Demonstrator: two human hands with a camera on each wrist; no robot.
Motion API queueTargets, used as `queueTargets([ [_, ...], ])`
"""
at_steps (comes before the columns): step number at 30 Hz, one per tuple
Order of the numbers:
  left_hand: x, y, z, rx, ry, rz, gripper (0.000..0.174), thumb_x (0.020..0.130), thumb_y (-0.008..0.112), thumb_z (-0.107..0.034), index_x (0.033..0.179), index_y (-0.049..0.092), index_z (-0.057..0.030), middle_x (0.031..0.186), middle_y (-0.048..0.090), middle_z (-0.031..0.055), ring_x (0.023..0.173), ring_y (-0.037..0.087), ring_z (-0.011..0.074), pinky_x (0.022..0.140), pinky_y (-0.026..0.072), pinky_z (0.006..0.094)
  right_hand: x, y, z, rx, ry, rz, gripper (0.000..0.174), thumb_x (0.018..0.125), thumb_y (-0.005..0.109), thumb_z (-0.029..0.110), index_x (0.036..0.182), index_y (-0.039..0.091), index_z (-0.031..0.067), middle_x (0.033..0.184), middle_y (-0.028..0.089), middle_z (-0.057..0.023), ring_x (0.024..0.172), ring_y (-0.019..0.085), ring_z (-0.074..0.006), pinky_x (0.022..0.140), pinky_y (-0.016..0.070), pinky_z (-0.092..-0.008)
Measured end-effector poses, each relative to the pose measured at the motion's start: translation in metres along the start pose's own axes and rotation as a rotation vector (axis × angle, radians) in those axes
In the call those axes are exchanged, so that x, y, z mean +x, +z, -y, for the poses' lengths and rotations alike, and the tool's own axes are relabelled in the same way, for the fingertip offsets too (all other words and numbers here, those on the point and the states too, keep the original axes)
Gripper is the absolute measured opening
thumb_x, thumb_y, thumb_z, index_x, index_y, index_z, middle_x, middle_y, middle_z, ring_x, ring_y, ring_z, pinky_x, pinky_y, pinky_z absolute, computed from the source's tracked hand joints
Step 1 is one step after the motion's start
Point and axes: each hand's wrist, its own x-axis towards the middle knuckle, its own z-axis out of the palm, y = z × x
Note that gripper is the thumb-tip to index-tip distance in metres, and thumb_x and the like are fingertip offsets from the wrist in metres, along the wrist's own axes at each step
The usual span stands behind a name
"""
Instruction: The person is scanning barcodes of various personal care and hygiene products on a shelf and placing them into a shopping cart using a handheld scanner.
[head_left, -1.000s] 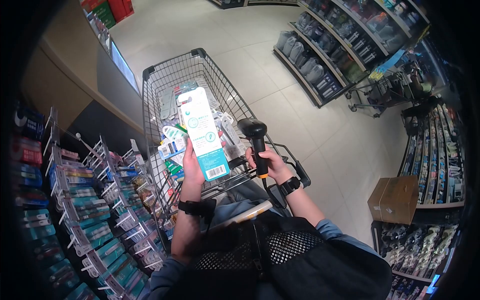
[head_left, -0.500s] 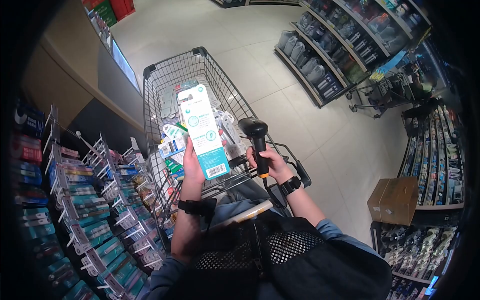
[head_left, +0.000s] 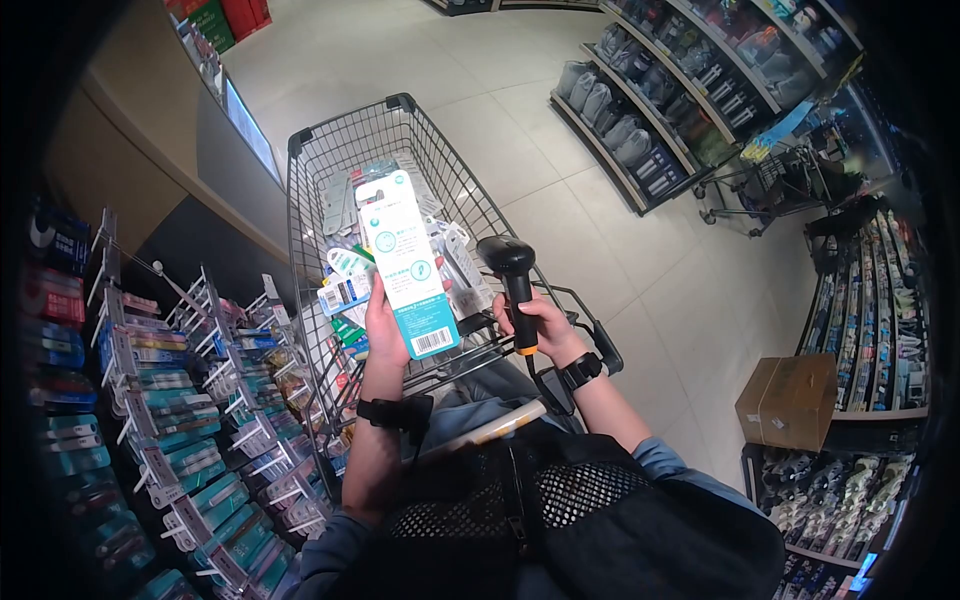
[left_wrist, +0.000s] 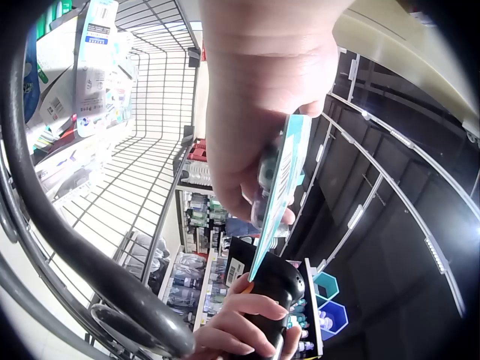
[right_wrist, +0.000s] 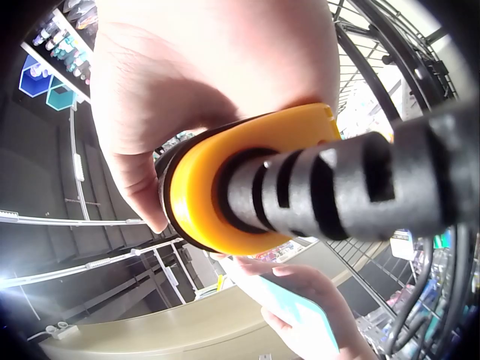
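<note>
Packet (head_left: 408,265) and scanner (head_left: 507,258) held at a shopping cart (head_left: 398,104)

In the head view, the packet is grasped by the left grip (head_left: 386,325) over the cart, other packs (head_left: 347,292) piled below it; just beside, the scanner's handle is clasped by the right grip (head_left: 545,325). In the left wrist view, the packet is seen nearly edge-on. In the right wrist view, the scanner's yellow base and black cable (right_wrist: 337,184) are seen up close.
</note>
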Motion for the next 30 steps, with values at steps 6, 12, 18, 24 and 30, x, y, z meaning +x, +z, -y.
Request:
queueTargets([
  [6,0.0006,-0.0016,-0.0004,0.019,0.006,0.006,0.064,0.089,0.031,-0.048,0.134,0.023,-0.0035,0.129,0.038,0.0222,0.104,0.05,0.0377,0.084,0.0442,0.0445,0.0002,0.0001,-0.0003,0.004,-0.001,0.001,0.047,0.076,0.054,0.012,0.116,0.032,0.0043,0.09,0.052,-0.0163,0.066,0.054,-0.0182,0.061,0.0453,-0.0257],
  [12,0.0004,-0.0002,0.0003,-0.008,0.003,-0.008,0.064,0.089,0.031,-0.048,0.134,0.023,-0.0036,0.128,0.039,0.0225,0.104,0.05,0.0375,0.084,0.0443,0.0437,0.0001,0.002,0.0009,0.0,0.001,0.002,0.047,0.076,0.054,0.012,0.117,0.033,0.0043,0.09,0.052,-0.0162,0.066,0.054,-0.0182,0.061,0.0453,-0.0261],
  [18,0.0005,0.0,0.0002,0.019,-0.001,-0.012,0.064,0.089,0.031,-0.048,0.134,0.022,-0.0039,0.128,0.039,0.0225,0.104,0.05,0.0373,0.084,0.0444,0.0433,-0.0001,0.0024,0.0009,-0.011,0.001,0.005,0.048,0.076,0.054,0.012,0.119,0.033,0.0045,0.09,0.052,-0.0156,0.067,0.054,-0.0179,0.062,0.0451,-0.026],
  [24,0.0018,-0.0059,0.0002,-0.044,-0.017,0.014,0.061,0.091,0.027,-0.046,0.135,0.021,-0.0054,0.132,0.033,0.024,0.109,0.045,0.0411,0.084,0.0446,0.0438,0.0003,0.003,0.0013,-0.022,0.0,0.001,0.048,0.076,0.054,0.012,0.119,0.033,0.0049,0.089,0.052,-0.0152,0.066,0.054,-0.0177,0.062,0.045,-0.0263],
  [30,0.0004,0.0006,0.0004,0.021,-0.001,-0.011,0.065,0.089,0.031,-0.048,0.135,0.02,-0.0041,0.13,0.036,0.0233,0.107,0.048,0.0374,0.084,0.0446,0.0425,-0.0001,0.0021,0.0004,-0.027,0.001,-0.006,0.048,0.076,0.054,0.013,0.119,0.033,0.0049,0.09,0.052,-0.0153,0.066,0.054,-0.0177,0.062,0.0451,-0.0266],
])
